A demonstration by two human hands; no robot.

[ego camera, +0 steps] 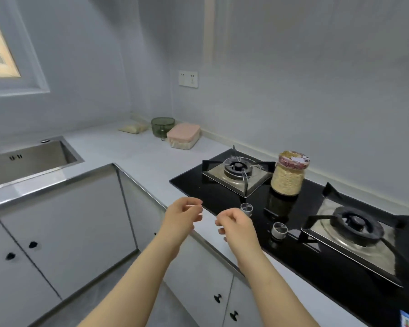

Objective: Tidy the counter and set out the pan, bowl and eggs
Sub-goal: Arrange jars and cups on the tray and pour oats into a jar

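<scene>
My left hand (pixel 182 218): it hovers over the near edge of the counter (pixel 132 156), fingers loosely curled; I see nothing held in it.
My right hand (pixel 236 224): just beside the left one, near the front of the hob (pixel 222 197), also loosely curled and free.
Pan, bowl, eggs: none of them is in view, so I think they must be fetched from elsewhere, perhaps behind the cupboard doors (pixel 69 220).
What stands in the way: a jar (pixel 288 177) of pale grains on the black glass, between the two burners.
Far corner: a green container (pixel 163 126), a pink-lidded box (pixel 183 135) touching it, and a pale packet (pixel 132 128) to the left. Whether the green one is the wanted bowl, I cannot tell.
Step in hand: I judge that tidying comes first, and the jar is the nearest piece for my right hand.
How to do it well: take the jar around the body, not by the lid, lift it straight up from the glass, and keep my wrist away from the knob (pixel 246 208).
Risk: the jar looks full and heavy, so a second hand under it would be safer.
</scene>
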